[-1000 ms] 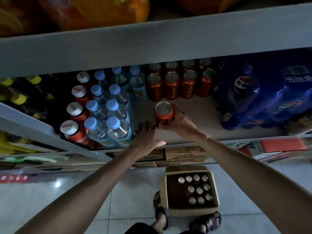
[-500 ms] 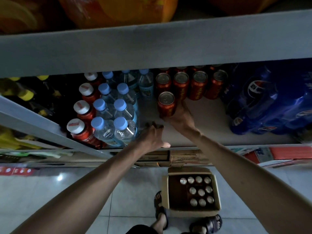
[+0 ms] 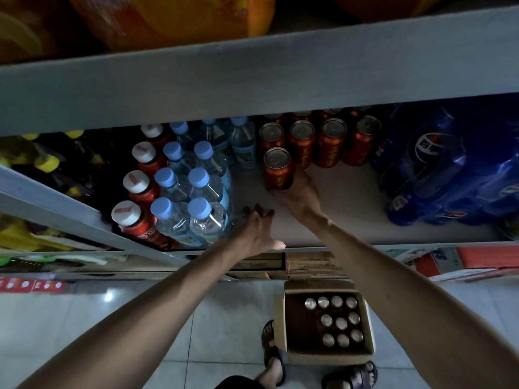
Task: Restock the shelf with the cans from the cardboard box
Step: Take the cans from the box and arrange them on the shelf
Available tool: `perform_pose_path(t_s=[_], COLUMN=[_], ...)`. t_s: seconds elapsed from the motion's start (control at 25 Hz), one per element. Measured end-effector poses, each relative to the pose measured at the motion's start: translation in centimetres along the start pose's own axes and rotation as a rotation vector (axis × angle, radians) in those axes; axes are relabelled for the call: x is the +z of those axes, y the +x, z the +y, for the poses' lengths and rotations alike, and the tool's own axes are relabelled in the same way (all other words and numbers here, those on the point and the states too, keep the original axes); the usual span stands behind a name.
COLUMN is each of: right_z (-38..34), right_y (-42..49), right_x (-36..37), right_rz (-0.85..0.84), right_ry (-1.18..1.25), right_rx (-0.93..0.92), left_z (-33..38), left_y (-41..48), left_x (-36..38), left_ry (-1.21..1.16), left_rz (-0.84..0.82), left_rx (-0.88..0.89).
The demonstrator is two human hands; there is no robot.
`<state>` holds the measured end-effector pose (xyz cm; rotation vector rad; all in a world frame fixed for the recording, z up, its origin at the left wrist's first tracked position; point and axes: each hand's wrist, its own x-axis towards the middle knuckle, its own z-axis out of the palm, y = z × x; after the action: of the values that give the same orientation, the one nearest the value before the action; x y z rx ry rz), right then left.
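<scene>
A: Where is the can (image 3: pixel 277 169) right now?

B: It stands upright on the shelf (image 3: pixel 348 200), just in front of the leftmost can in the row of red cans (image 3: pixel 320 141) at the far side. The right hand (image 3: pixel 299 196) is wrapped around its lower part from the near side, fingers closed on it.

A: And the left hand (image 3: pixel 257 230)?

B: It holds nothing. It lies over the near edge of the shelf with the fingers spread and loosely extended, just right of the water bottles (image 3: pixel 193 197).

A: What else sits on that shelf?

B: Left of the water bottles there is a line of red bottles with white caps (image 3: pixel 137 192), and further left some dark bottles with yellow caps (image 3: pixel 47 162). On the right side is a blue wrapped pack of cola bottles (image 3: pixel 449 169).

A: And the box?

B: The cardboard box (image 3: pixel 325 355) rests open on the tiled floor (image 3: pixel 84 318) below the shelf, near the person's sandalled feet (image 3: pixel 273 357). Ten cans in the box (image 3: pixel 337 321) show their silver tops, gathered toward its right side; the left part is bare.
</scene>
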<state>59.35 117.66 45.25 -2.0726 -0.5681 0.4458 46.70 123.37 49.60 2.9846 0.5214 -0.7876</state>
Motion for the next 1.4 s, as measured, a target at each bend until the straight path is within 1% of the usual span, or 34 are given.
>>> perform_pose_path(t_s=[0.08,0.2,0.32,0.4,0.56,0.96,1.04,1.2,1.4], right_z=[0.1,0.1,0.0,0.2,0.2,0.4,0.4,0.1,-0.1], right_y=[0.1,0.3,0.5,0.6,0.8,1.1,1.0,0.9,1.0], right_x=[-0.1,-0.1,0.2,0.3,0.1,0.1,0.0,-0.1,-0.2], right_rz=[-0.008,0.009,0.016,-0.001,0.002,-0.028,-0.029,-0.018,-0.013], right_ry=[0.026,-0.023,-0.034,-0.043,-0.047,-0.047,-0.034,-0.047,-0.062], right_rx=[0.008,-0.011,-0.016,-0.029,-0.052,-0.055,-0.058,-0.095,-0.104], left_z=[-0.2,-0.6,-0.2,0.0,-0.1,-0.2,-0.2,-0.1,-0.1], left_y=[-0.3,-0.7,-0.5,-0.4,0.0,0.3,0.4,0.4,0.1], left_x=[-0.1,-0.2,-0.6,-0.7,-0.5,-0.5,-0.5,-0.4,-0.5], left_ry=[-0.058,-0.175,-0.103,-0.144,-0.096,-0.071,-0.079,-0.066,-0.105], left_rz=[0.001,-0.073,-0.006,-0.025,-0.008,-0.034,-0.053,-0.028,-0.023], left_rx=[0.015,0.099,0.043,-0.011,0.029,0.027,0.026,0.030,0.033])
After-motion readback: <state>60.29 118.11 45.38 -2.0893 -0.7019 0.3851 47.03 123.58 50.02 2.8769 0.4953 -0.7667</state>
